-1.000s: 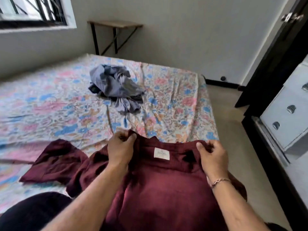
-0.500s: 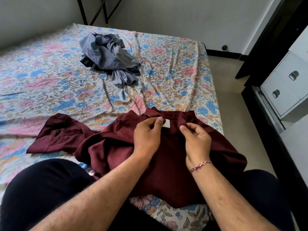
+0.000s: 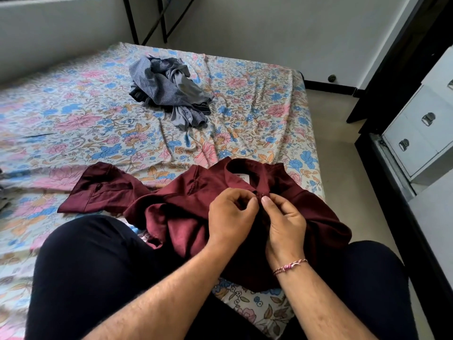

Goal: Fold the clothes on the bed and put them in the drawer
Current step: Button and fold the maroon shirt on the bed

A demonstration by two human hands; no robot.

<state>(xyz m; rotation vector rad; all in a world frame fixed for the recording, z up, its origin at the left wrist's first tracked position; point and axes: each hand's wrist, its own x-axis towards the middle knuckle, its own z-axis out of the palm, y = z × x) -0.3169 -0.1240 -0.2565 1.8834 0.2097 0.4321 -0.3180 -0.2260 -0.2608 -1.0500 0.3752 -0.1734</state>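
Maroon shirt point(image 3: 186, 217) lies on bed point(image 3: 73, 123), hem across your lap. Left hand point(image 3: 230, 217) and right hand point(image 3: 284, 222) both pinch placket below collar. Looks like buttoning: keep edges aligned, cloth taut. Grey pile point(image 3: 169, 89) waits.

The walls point(image 3: 257, 28) are plain and pale, with a dark skirting board point(image 3: 328, 85) along the bottom. The floor point(image 3: 343, 148) is light beige. A black metal frame point(image 3: 147, 20) stands against the far wall, and daylight falls from the upper left.
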